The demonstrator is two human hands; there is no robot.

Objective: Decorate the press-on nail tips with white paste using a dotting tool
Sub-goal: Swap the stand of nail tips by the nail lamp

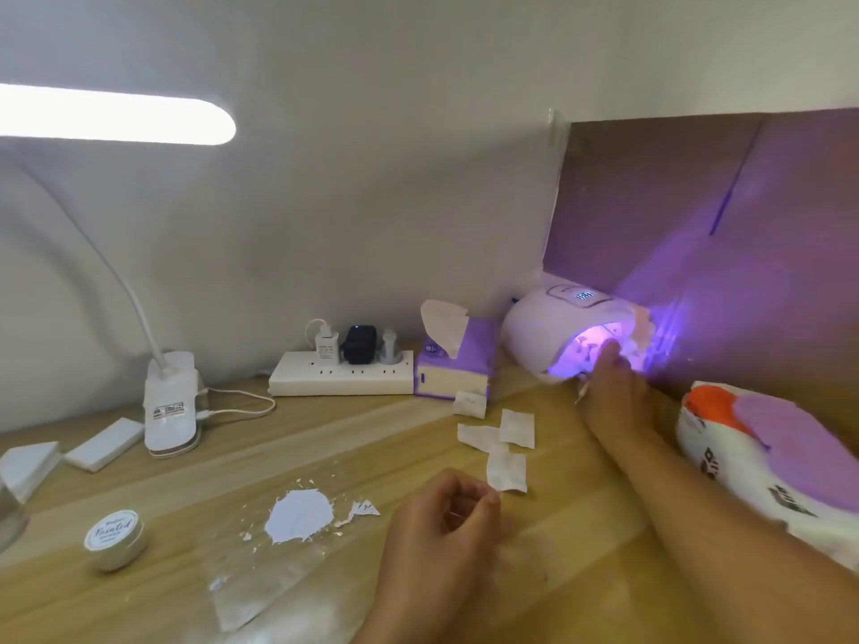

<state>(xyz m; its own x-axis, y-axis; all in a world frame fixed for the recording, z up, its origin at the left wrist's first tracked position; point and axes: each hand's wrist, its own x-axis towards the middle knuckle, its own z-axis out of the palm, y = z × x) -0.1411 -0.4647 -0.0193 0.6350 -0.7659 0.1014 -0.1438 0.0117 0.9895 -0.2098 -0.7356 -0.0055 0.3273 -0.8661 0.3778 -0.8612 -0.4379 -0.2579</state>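
Observation:
A blob of white paste (300,515) lies on a clear film (260,583) on the wooden desk. To its left stands a small round jar (117,539) with a white lid. My right hand (616,397) reaches into the lit opening of the white UV nail lamp (534,332); its fingertips are inside the purple glow. A thin stick-like tool (581,391) pokes out from under that hand. My left hand (441,527) hovers right of the paste, fingers curled, thumb against the index finger, nothing visible in it. No nail tips can be made out.
Small paper wipes (506,439) lie between my hands. A purple tissue box (458,369) and a power strip (344,378) stand at the back. A desk lamp base (169,411) and white blocks (104,443) are at left, a soft package (767,457) at right.

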